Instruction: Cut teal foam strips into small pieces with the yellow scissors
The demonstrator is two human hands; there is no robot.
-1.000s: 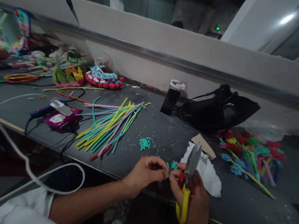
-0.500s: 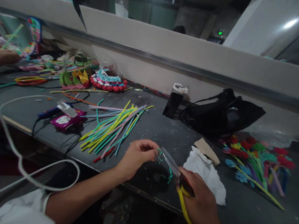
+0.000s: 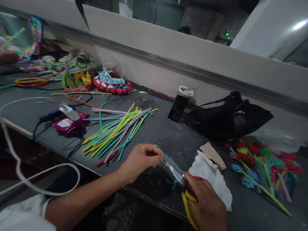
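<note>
My right hand (image 3: 205, 201) is wrapped round the yellow and red handles of a pair of scissors (image 3: 174, 170). The blades point up and left, and their tips reach the fingertips of my left hand (image 3: 143, 161). Thumb and forefinger of that hand are pinched together on a small green piece, mostly hidden, which looks like pipe cleaner. Green snippets (image 3: 175, 183) lie scattered on the dark table (image 3: 162, 207) below the blades. Left of my hands, a loose bundle of yellow, green, pink and blue pipe cleaners (image 3: 119, 131) is spread out.
Crumpled white paper (image 3: 210, 177) lies right of the scissors, near pipe-cleaner flowers (image 3: 267, 166). Behind stand a phone (image 3: 178, 108) and a black bag (image 3: 228, 116). A purple glue gun-like tool (image 3: 69, 123) and white cable (image 3: 19, 160) are left. Another person's hand (image 3: 3, 57) shows far left.
The scissor blades have swung closer together at my left fingertips. Less green shows at the pinch, and bits have scattered on the table. My left hand has barely moved.
</note>
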